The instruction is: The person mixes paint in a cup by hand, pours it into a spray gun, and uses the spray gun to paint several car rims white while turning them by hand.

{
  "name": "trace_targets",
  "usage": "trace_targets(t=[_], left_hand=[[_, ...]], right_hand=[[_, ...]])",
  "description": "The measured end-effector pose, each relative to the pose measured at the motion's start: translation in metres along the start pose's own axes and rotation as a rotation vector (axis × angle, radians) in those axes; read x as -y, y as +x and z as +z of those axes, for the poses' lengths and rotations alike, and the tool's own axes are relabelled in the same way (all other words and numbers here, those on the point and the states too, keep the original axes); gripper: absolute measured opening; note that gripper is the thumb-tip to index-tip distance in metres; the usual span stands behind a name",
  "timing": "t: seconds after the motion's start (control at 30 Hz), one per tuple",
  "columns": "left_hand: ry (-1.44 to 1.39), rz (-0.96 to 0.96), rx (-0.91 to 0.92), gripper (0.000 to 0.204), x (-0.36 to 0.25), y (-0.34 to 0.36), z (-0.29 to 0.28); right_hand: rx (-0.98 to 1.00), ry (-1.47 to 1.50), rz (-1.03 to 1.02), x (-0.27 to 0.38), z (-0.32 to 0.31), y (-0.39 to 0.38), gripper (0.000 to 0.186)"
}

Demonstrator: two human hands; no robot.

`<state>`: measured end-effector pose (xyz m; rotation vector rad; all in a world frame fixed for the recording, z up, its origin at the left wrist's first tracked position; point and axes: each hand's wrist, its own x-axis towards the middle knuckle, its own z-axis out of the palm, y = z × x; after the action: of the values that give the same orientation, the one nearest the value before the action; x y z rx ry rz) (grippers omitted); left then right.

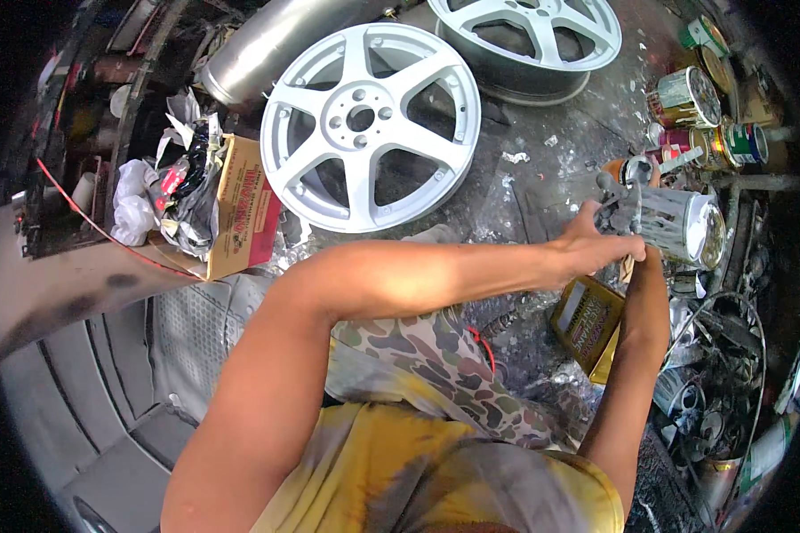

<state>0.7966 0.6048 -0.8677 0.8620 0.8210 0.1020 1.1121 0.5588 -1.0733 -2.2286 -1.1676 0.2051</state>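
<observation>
My left hand (593, 244) reaches across to the right, its fingers closed on a grey, paint-crusted tool that looks like a spray gun (625, 211). My right forearm rises to the same spot. My right hand (652, 256) is largely hidden behind the tool and my left hand, so its fingers cannot be made out. Just beyond them is a grey-streaked paint can (682, 226), lying tilted with its pale end toward the right. A yellow rectangular tin (588, 322) leans on the floor below my left wrist.
Two white-coated wheel rims, one nearer (362, 191) and one farther (587, 55), lie ahead. A cardboard box (237, 209) of rubbish stands left, near a metal cylinder (271, 53). Several paint cans (689, 99) line the right side. A red cord (102, 226) runs at left.
</observation>
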Motion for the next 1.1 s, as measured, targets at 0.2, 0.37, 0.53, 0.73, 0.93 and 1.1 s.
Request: trace_targets(t=[0.2, 0.37, 0.53, 0.73, 0.93, 1.1], left_hand=[[0.034, -0.004, -0.021, 0.110, -0.001, 0.001, -0.002], [0.019, -0.037, -0.007, 0.111, -0.013, -0.003, -0.007], [-0.008, 0.009, -0.037, 0.126, -0.007, 0.004, -0.010], [-0.047, 0.076, 0.064, 0.050, 0.004, 0.031, -0.023], [-0.030, 0.099, 0.051, 0.043, -0.006, 0.020, -0.028], [-0.043, 0.061, 0.117, 0.044, -0.003, 0.023, -0.031]], right_hand=[[-0.016, -0.015, -0.015, 0.007, -0.006, 0.001, 0.085], [-0.032, -0.042, -0.052, 0.017, -0.017, -0.002, 0.091], [-0.063, -0.105, -0.123, 0.034, -0.046, -0.010, 0.097], [-0.138, -0.212, -0.275, 0.084, -0.113, -0.014, 0.105], [-0.173, -0.308, -0.325, 0.179, -0.223, -0.039, 0.104], [-0.121, -0.369, -0.345, 0.224, -0.276, -0.049, 0.100]])
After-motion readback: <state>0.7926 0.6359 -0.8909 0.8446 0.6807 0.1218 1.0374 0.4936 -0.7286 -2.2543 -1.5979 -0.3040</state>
